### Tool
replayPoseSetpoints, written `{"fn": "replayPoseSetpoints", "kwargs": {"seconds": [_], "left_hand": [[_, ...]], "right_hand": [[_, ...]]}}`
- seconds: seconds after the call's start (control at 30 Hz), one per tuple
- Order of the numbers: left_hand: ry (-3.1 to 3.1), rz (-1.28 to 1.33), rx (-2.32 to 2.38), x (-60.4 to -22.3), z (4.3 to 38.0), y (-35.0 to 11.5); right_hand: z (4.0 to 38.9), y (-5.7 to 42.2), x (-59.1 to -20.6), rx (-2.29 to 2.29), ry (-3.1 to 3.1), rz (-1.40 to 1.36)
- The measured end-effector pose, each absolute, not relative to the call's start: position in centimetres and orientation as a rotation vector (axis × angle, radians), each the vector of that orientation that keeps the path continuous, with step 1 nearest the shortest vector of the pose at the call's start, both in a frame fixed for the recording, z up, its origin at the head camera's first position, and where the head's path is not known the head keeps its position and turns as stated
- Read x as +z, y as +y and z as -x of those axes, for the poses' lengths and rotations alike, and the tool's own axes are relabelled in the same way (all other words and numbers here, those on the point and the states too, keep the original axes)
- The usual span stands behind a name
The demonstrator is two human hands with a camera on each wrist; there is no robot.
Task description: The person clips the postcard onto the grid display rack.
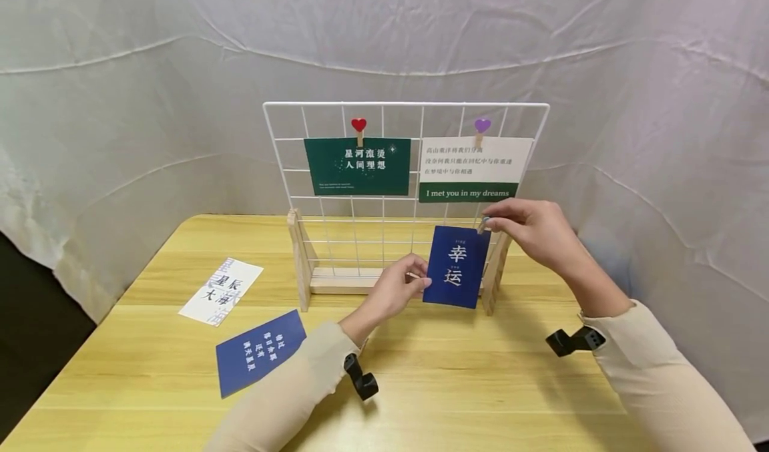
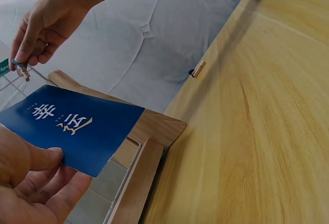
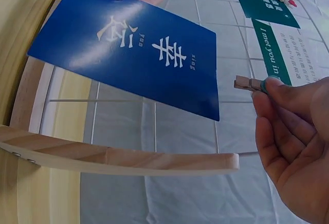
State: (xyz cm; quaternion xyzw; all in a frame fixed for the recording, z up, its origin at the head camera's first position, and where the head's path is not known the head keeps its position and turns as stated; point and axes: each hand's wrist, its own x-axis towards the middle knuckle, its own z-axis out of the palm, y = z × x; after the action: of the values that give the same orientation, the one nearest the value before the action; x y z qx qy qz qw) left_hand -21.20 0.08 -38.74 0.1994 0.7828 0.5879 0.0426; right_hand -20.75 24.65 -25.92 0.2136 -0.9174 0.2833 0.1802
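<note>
A dark blue card with white characters stands upright in front of the lower right of a white wire grid. My left hand pinches its left edge between thumb and fingers. Near the card's upper right corner, my right hand holds a small wooden clothespin with a teal end. In the right wrist view a gap shows between clothespin and card. Above hang a green card under a red heart clip and a white-and-green card under a purple heart clip.
The grid stands on a wooden base with side posts. Left on the table lie a white card and another blue card. Another clothespin lies near the table's edge in the left wrist view. Grey cloth hangs behind.
</note>
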Motion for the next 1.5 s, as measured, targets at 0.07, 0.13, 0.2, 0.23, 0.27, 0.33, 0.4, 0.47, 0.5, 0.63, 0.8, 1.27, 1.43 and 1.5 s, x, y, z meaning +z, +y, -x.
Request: {"fn": "replayPoseSetpoints", "kwargs": {"seconds": [0.07, 0.13, 0.2, 0.23, 0.27, 0.33, 0.4, 0.47, 0.5, 0.63, 0.8, 1.27, 1.43, 1.5], "left_hand": [[2.392, -0.608, 1.814, -38.9, 21.3, 0.2], [2.386, -0.608, 1.834, -39.0, 21.4, 0.3], [2.375, -0.598, 1.857, -39.2, 21.5, 0.4], [2.37, -0.596, 1.869, -39.2, 21.6, 0.5], [2.364, -0.593, 1.883, -39.3, 21.6, 0.5], [2.36, -0.586, 1.897, -39.3, 21.7, 0.7], [2.361, -0.588, 1.908, -39.4, 21.7, 0.8], [2.373, -0.59, 1.906, -39.4, 21.7, 0.9], [2.381, -0.592, 1.902, -39.4, 21.8, 0.9], [2.412, -0.595, 1.892, -39.4, 21.9, 1.1], [2.445, -0.593, 1.874, -39.6, 22.1, 1.4], [2.471, -0.597, 1.908, -40.6, 22.5, 1.9], [2.486, -0.594, 1.907, -40.5, 22.7, 1.8], [2.498, -0.586, 1.902, -40.4, 22.8, 1.7]], "right_hand": [[20.8, 24.5, -26.0, 0.798, -2.57, -0.586], [21.0, 24.3, -26.2, 0.792, -2.546, -0.569], [21.1, 24.1, -26.4, 0.786, -2.517, -0.554], [21.1, 24.0, -26.4, 0.78, -2.502, -0.546], [21.2, 23.9, -26.5, 0.771, -2.489, -0.535], [21.3, 23.6, -26.7, 0.755, -2.46, -0.521], [21.4, 23.4, -26.8, 0.735, -2.434, -0.512], [21.4, 23.2, -27.0, 0.721, -2.415, -0.506], [21.4, 23.1, -27.0, 0.718, -2.407, -0.508], [21.4, 22.8, -27.2, 0.696, -2.378, -0.513], [21.6, 22.4, -27.7, 0.627, -2.304, -0.55], [22.3, 21.8, -29.0, 0.53, -2.222, -0.59], [22.7, 21.4, -29.2, 0.512, -2.203, -0.603], [22.9, 21.2, -29.2, 0.508, -2.195, -0.607]]}}
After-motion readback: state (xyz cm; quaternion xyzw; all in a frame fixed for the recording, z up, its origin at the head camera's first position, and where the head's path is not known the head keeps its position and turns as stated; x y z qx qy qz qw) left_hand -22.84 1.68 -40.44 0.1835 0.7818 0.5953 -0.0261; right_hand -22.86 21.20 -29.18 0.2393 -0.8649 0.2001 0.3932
